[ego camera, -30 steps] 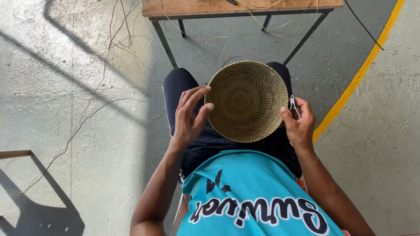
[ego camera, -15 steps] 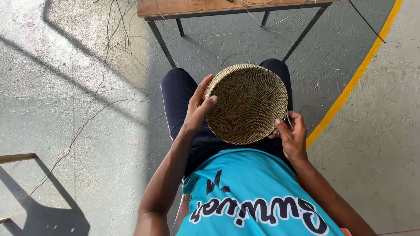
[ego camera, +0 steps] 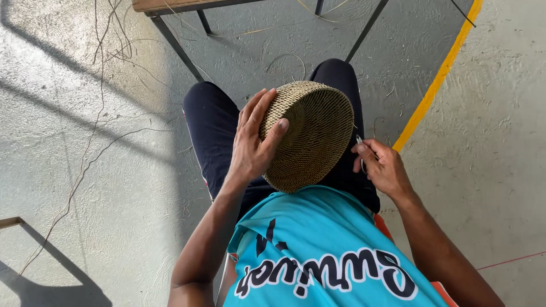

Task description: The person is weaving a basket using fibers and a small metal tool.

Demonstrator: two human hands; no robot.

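Grey concrete floor (ego camera: 79, 187) is filling most of the frame, with a yellow painted line (ego camera: 438, 85) running diagonally through the upper right and the wooden edge and dark metal legs of a table (ego camera: 170, 28) showing along the top. Thin loose fibres (ego camera: 96, 153) are trailing across the floor at the left. At the centre, a person in a turquoise shirt (ego camera: 318, 250) and dark trousers is sitting, with a round woven basket (ego camera: 310, 133) tilting over the lap, its domed underside facing the camera. The left hand (ego camera: 253, 142) is clasping the basket's left side, fingers spreading over the upper wall and the thumb pressing against the weave, so the basket is lying to the right of that palm. The right hand (ego camera: 384, 167) is sitting just beside the basket's right rim, fingertips pinching a small thin metal tool (ego camera: 360, 141); whether it is touching the weave cannot be told.
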